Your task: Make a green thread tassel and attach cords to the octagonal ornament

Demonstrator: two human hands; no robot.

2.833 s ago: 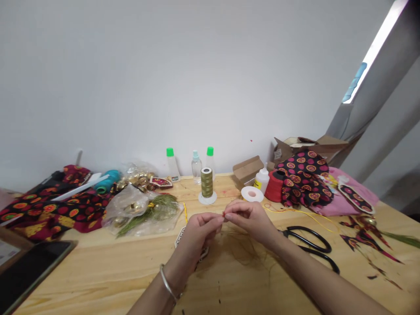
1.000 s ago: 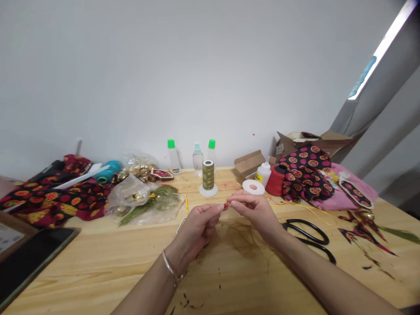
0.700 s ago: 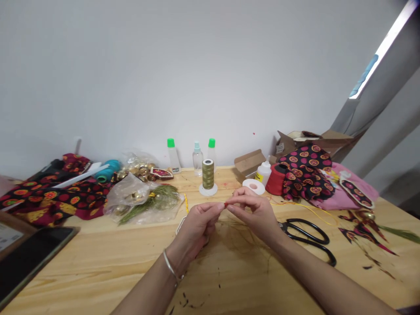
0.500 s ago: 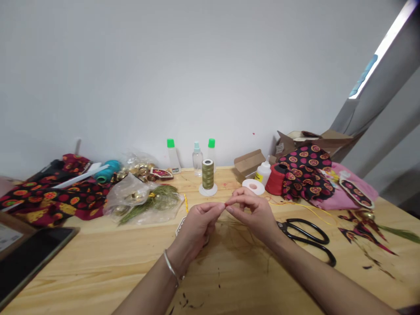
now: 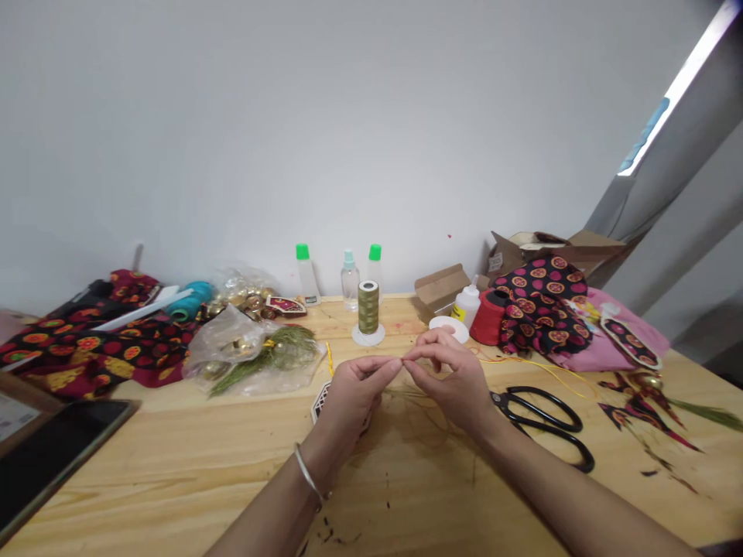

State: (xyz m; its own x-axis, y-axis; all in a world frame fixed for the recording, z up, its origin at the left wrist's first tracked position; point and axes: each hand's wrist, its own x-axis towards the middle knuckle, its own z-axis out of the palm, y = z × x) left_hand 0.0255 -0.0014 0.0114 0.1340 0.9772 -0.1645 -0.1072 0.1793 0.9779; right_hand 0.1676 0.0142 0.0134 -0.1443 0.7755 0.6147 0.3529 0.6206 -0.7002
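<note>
My left hand (image 5: 357, 394) and my right hand (image 5: 456, 379) meet fingertip to fingertip above the table's middle. Each pinches thumb against forefinger, and a tiny reddish bit shows where they meet, too small to name. Partly hidden under my left hand lies a dark panel with a white lattice edge (image 5: 319, 404), with a yellow cord (image 5: 330, 359) beyond it. Fine loose threads (image 5: 415, 394) lie below my right hand. To its right rest black-handled scissors (image 5: 542, 422), their blades hidden by my wrist. A spool of olive thread (image 5: 368, 309) stands upright beyond both hands.
Bottles with green caps (image 5: 307, 278) stand along the wall. At right are a roll of white tape (image 5: 458, 328), a glue bottle (image 5: 466, 304), a red thread cone (image 5: 486, 323) and patterned fabric (image 5: 546, 302). Plastic bags (image 5: 224, 340) and a dark flat device (image 5: 63, 456) lie left.
Both hands have shifted very slightly to the right, still pinching together. Slightly more of the lattice-edged panel shows beside my left hand.
</note>
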